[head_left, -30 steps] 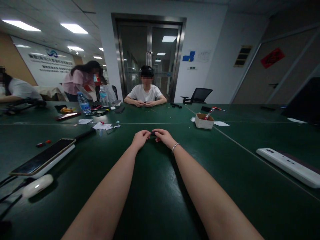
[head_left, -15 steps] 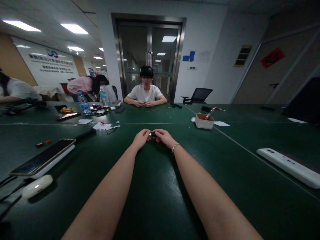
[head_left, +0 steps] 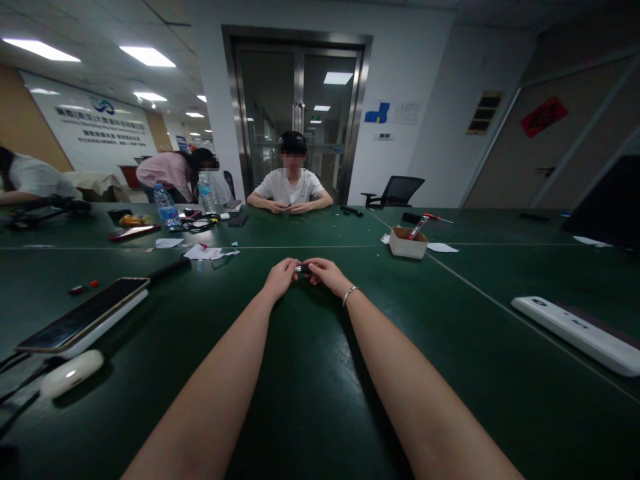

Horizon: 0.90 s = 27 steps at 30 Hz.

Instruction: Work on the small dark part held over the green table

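My left hand (head_left: 281, 277) and my right hand (head_left: 324, 272) meet over the middle of the green table (head_left: 300, 373). Between their fingertips is a small black object with a silver end (head_left: 302, 269); its exact kind is too small to make out. My left thumb and fingers pinch it at the silver end. On the black part, my right fingers are closed, hiding some of it. A silver bracelet (head_left: 350, 295) circles my right wrist.
At left lie a phone on a white block (head_left: 90, 313), a white rounded device (head_left: 73, 373) with cables, and scraps of paper (head_left: 203, 253). A small box (head_left: 409, 243) holding a tool and a long white device (head_left: 575, 333) are at right. A person (head_left: 291, 180) sits opposite.
A little more of the small object shows between my fingers, its silver end now plainer. Both hands stay almost in place; the view shifts very slightly.
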Tool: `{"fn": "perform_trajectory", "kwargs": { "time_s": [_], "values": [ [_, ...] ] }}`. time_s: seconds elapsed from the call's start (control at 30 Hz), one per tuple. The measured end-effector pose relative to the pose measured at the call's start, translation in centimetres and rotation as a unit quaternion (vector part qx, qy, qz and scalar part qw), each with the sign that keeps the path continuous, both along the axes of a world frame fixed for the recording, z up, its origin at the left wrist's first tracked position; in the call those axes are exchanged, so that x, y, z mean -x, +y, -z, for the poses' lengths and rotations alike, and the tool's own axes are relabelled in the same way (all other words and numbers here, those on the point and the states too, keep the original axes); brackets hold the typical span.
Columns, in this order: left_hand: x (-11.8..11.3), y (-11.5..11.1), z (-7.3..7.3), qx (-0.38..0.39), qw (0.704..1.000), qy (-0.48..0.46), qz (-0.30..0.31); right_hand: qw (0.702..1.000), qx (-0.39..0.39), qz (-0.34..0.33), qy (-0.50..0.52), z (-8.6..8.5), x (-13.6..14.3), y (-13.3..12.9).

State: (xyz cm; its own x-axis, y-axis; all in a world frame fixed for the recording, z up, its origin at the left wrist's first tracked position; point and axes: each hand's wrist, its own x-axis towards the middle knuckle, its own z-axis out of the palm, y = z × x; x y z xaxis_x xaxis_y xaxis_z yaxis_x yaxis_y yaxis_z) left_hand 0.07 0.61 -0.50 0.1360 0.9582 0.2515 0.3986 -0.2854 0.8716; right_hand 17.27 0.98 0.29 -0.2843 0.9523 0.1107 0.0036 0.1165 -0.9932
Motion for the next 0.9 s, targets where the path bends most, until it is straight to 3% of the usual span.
{"fn": "perform_trajectory", "kwargs": {
  "time_s": [0.57, 0.9],
  "values": [
    [-0.09, 0.34, 0.48, -0.034, 0.999, -0.019, 0.007, 1.0, 0.008, 0.002, 0.001, -0.24, 0.04, -0.24],
    [0.03, 0.51, 0.62, -0.009, 0.999, -0.039, 0.009, 1.0, 0.007, -0.001, 0.011, 0.09, 0.05, 0.11]
  ]
}}
